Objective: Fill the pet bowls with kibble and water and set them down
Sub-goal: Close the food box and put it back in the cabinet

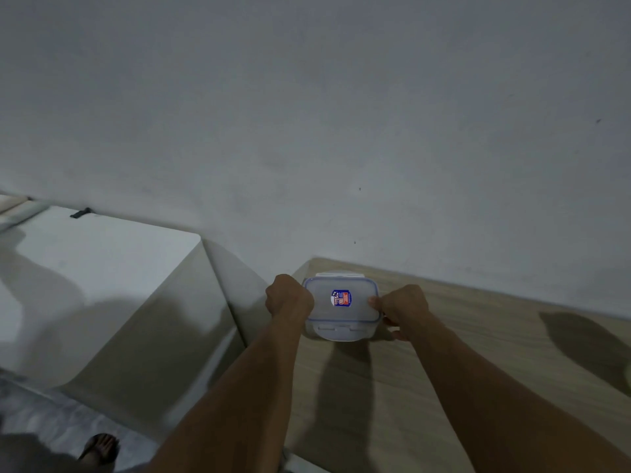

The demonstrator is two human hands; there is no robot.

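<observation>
A clear plastic container (341, 310) with a blue-edged lid and a small sticker (340, 298) sits on the wooden table (478, 353). The grey wall (341, 131) runs just behind the container. The left hand (288, 297) grips the container's left side with its fingers curled over the edge. The right hand (404, 310) pinches the container's right edge, thumb on the lid rim. Well to the left of the container stands a white cabinet (102, 254). A sandalled foot (102, 447) shows on the floor, far below and left of the container.
</observation>
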